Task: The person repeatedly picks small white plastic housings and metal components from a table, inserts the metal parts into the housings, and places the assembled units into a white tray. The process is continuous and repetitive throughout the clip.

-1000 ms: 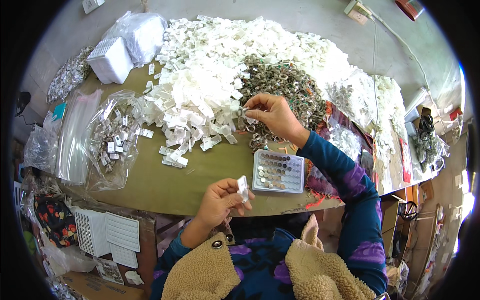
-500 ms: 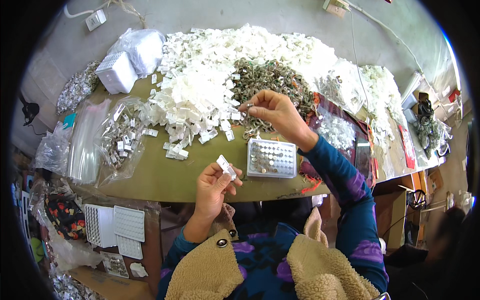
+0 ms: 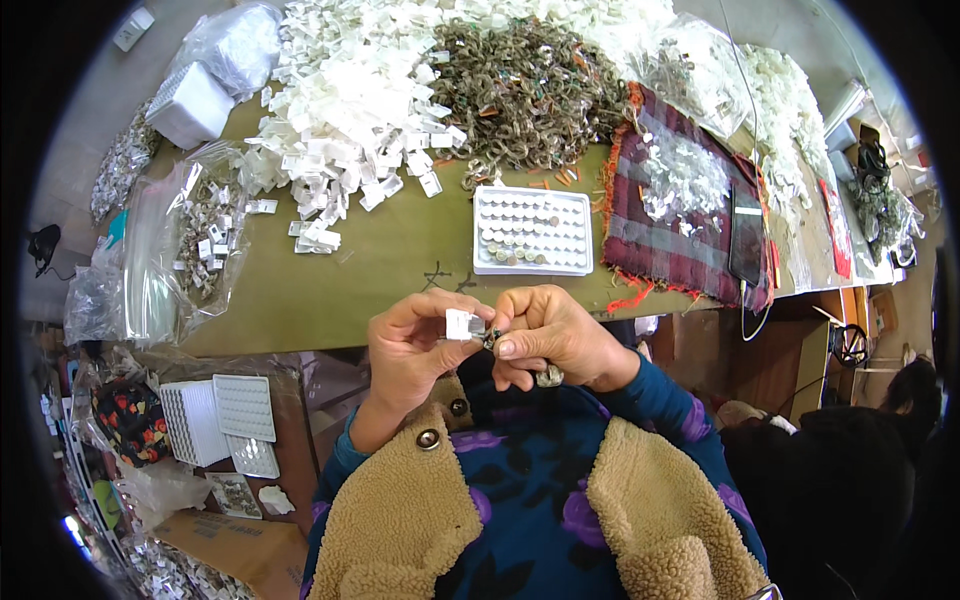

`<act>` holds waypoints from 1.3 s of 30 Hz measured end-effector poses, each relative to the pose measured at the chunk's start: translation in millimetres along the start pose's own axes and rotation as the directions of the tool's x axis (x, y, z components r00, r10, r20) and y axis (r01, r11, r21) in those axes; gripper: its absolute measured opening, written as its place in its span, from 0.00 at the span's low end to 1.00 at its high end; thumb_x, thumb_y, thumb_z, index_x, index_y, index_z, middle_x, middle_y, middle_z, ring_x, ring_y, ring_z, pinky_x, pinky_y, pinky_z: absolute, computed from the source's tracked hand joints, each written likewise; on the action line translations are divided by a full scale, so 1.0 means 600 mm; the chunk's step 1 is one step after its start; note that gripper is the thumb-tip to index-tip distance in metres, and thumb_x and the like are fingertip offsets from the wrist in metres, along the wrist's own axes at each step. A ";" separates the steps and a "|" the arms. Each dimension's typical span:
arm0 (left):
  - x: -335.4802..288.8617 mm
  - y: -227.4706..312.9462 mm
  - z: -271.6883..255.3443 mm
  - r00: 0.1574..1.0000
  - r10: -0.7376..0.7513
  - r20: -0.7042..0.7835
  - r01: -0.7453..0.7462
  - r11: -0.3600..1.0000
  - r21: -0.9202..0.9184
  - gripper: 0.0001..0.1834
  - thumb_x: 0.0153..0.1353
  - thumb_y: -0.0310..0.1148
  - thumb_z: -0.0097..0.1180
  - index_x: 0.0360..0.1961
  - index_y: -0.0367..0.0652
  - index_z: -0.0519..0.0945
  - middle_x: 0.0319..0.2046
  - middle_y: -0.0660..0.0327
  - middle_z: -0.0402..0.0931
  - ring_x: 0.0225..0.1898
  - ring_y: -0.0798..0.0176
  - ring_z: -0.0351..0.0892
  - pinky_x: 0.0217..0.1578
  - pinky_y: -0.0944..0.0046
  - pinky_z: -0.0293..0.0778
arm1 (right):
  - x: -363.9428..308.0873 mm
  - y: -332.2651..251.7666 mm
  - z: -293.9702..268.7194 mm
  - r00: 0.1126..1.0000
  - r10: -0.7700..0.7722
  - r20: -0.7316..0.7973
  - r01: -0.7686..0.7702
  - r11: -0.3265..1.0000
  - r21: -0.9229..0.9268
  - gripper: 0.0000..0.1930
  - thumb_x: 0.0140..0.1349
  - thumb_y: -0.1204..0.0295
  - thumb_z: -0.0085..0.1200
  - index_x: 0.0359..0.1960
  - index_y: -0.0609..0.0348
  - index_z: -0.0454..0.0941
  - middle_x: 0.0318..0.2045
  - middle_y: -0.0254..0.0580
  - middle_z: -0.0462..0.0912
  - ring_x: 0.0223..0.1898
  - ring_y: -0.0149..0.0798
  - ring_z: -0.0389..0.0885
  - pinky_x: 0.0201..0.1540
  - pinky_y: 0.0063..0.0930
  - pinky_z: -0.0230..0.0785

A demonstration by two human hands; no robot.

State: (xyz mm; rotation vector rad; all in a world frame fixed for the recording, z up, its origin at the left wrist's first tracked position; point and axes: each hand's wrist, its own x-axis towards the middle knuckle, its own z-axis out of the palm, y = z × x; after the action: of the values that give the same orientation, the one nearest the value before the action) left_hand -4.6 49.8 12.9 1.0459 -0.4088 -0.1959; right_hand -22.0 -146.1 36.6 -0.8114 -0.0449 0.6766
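Note:
My left hand (image 3: 408, 345) pinches a small white plastic housing (image 3: 462, 324) between thumb and fingers, in front of my chest. Close against it, my right hand (image 3: 565, 335) grips a tiny dark metallic part (image 3: 491, 340) at the housing's right end. Fingertips hide much of that part. A greyish clear lump (image 3: 549, 376) shows at the lower fingers of my right hand; its kind is unclear. Just beyond both hands lies a white tray (image 3: 583, 240) of round pockets, some holding small silvery discs.
A large heap of white housings (image 3: 345, 120) covers the table's far left. Beside it is a pile of brownish-grey small parts (image 3: 530, 85). At right, a plaid cloth (image 3: 625, 230) bears clear bits and a phone (image 3: 745, 235) with a cable. Plastic bags (image 3: 150, 290) lie left.
My right hand has come back from the brownish-grey pile to meet my left hand. The left hand has turned the white housing sideways. The view has tilted downward.

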 end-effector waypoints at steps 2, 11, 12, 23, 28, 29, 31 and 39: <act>0.004 -0.002 -0.002 0.996 0.020 0.081 -0.025 0.998 0.053 0.14 0.54 0.23 0.69 0.41 0.35 0.79 0.39 0.49 0.83 0.40 0.63 0.81 0.41 0.65 0.77 | -0.004 -0.007 -0.014 0.996 0.085 -0.003 -0.084 0.996 0.013 0.08 0.61 0.76 0.62 0.32 0.63 0.73 0.15 0.33 0.71 0.16 0.30 0.74 0.28 0.30 0.78; -0.003 -0.026 0.007 0.984 -0.082 -0.160 0.073 0.995 -0.062 0.13 0.60 0.15 0.59 0.46 0.33 0.76 0.44 0.46 0.81 0.40 0.64 0.82 0.35 0.72 0.77 | 0.003 0.018 -0.040 0.974 -0.178 -0.140 0.193 0.976 0.102 0.06 0.64 0.75 0.60 0.37 0.59 0.74 0.14 0.29 0.69 0.16 0.27 0.71 0.32 0.30 0.76; -0.005 -0.030 0.013 0.982 -0.069 -0.176 0.062 0.997 -0.047 0.13 0.59 0.16 0.60 0.46 0.34 0.76 0.45 0.45 0.81 0.41 0.64 0.82 0.36 0.71 0.77 | 0.006 0.021 -0.042 0.973 -0.197 -0.121 0.211 0.971 0.114 0.05 0.66 0.75 0.58 0.39 0.58 0.74 0.15 0.29 0.69 0.18 0.27 0.72 0.30 0.28 0.74; -0.013 -0.059 0.050 0.959 0.243 -0.147 -0.186 0.928 0.324 0.16 0.60 0.14 0.59 0.51 0.29 0.76 0.48 0.45 0.79 0.42 0.62 0.82 0.44 0.64 0.80 | 0.024 0.048 -0.035 0.937 -0.284 -0.203 0.326 0.921 0.215 0.05 0.67 0.72 0.57 0.38 0.57 0.74 0.28 0.36 0.78 0.22 0.24 0.72 0.23 0.16 0.65; -0.019 -0.064 0.049 0.965 0.175 -0.194 -0.120 0.956 0.268 0.15 0.60 0.14 0.59 0.49 0.29 0.76 0.46 0.46 0.80 0.37 0.65 0.81 0.38 0.67 0.80 | 0.027 0.062 -0.037 0.919 -0.303 -0.254 0.362 0.904 0.228 0.06 0.66 0.75 0.57 0.39 0.60 0.73 0.28 0.41 0.80 0.19 0.28 0.75 0.21 0.16 0.66; -0.020 -0.065 0.049 0.965 0.150 -0.215 -0.100 0.969 0.226 0.15 0.60 0.14 0.59 0.49 0.29 0.76 0.45 0.46 0.80 0.36 0.65 0.81 0.37 0.67 0.80 | 0.027 0.063 -0.037 0.916 -0.313 -0.250 0.370 0.902 0.223 0.06 0.65 0.76 0.58 0.39 0.61 0.74 0.28 0.40 0.80 0.19 0.27 0.75 0.22 0.17 0.67; -0.021 -0.066 0.047 0.963 0.134 -0.235 -0.090 0.978 0.190 0.14 0.61 0.15 0.58 0.49 0.29 0.76 0.45 0.47 0.81 0.36 0.65 0.81 0.37 0.67 0.80 | 0.025 0.061 -0.039 0.918 -0.314 -0.244 0.360 0.917 0.173 0.06 0.64 0.78 0.59 0.39 0.62 0.74 0.29 0.39 0.81 0.20 0.26 0.76 0.23 0.18 0.69; -0.017 -0.063 0.024 0.978 -0.028 -0.207 0.031 0.999 0.012 0.13 0.60 0.18 0.61 0.47 0.33 0.77 0.43 0.51 0.81 0.39 0.65 0.81 0.38 0.68 0.80 | -0.008 0.015 -0.028 0.943 -0.251 -0.221 0.167 0.926 -0.339 0.05 0.62 0.79 0.61 0.38 0.67 0.80 0.28 0.39 0.84 0.26 0.25 0.81 0.27 0.16 0.73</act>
State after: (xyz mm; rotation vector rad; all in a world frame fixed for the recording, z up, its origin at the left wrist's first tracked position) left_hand -18.5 23.5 -16.0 1.0762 -0.2069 -0.1089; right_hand -25.9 -155.4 19.9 -1.1823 -0.0014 0.3560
